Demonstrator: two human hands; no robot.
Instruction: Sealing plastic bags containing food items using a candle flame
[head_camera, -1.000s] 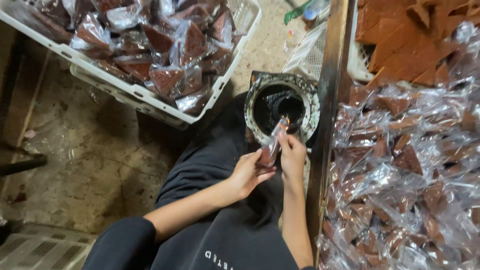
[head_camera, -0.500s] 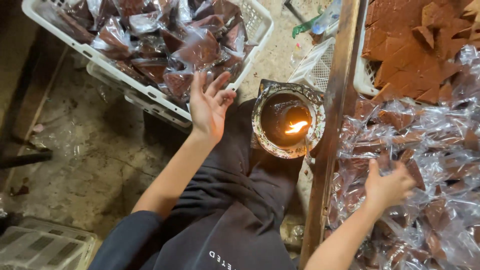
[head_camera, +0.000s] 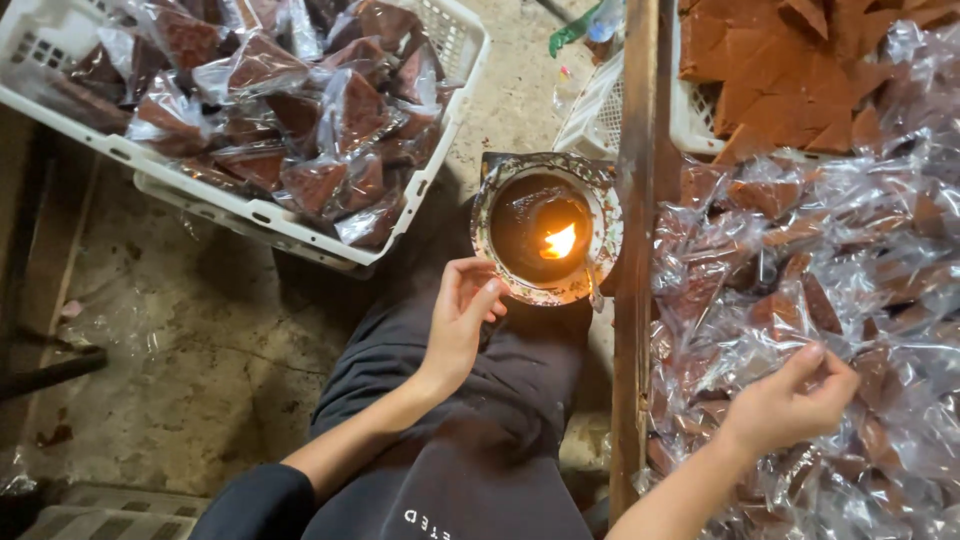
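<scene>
Our right hand (head_camera: 790, 400) pinches a wrapped piece (head_camera: 800, 305) in the pile; our left hand (head_camera: 462, 318) (empty, loosely spread) hangs beside the lamp (head_camera: 545, 228).

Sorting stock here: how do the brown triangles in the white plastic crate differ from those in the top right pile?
The triangles in the white plastic crate are each wrapped in clear film; the top right pile lies bare. The crate's look darker, reddish brown; the bare ones lighter, orange-brown. Both are flat triangular pieces.

Right hand (head_camera: 790, 395) on wrapped brown pieces (head_camera: 800, 270); left hand (head_camera: 462, 315) beside flame bowl (head_camera: 545, 228).
</scene>
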